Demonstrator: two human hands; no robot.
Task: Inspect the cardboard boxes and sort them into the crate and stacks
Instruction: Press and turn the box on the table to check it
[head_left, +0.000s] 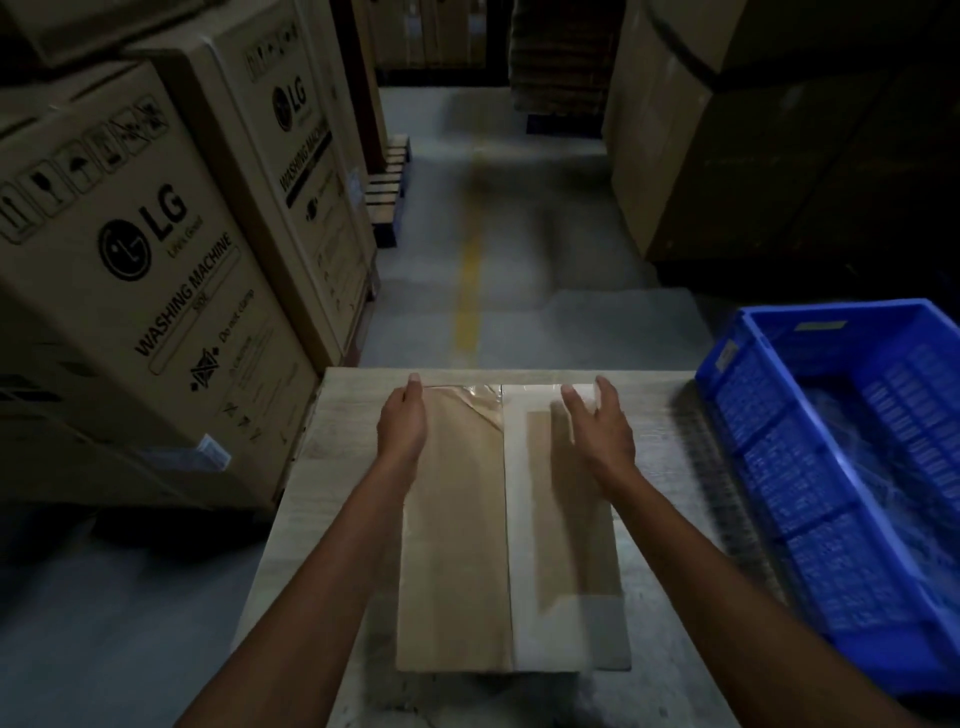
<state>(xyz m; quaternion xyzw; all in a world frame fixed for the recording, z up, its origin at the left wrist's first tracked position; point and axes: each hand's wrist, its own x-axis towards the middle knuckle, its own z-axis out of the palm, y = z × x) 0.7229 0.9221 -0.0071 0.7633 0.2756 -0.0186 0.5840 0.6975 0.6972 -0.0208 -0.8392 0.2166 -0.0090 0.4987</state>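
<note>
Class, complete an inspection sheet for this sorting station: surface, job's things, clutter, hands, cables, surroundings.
Surface: pale wood-grain table, box centred on it.
Job's things: flat cardboard box, taped at its far end; blue crate at the right, contents blurred.
Clutter: nothing seen.
Hands: left hand at the box's far left corner, fingers hidden; right hand open at the far right corner.
Cables: nothing seen.
Surroundings: washing machine cartons left, dark cartons right, yellow floor line ahead.

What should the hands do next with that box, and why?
Probably set the right hand down on the far right corner of the cardboard box and grip it. The left hand is already at the far left corner, the right one looks open above the top, and the box lies flat on the table, not yet sorted.
</note>
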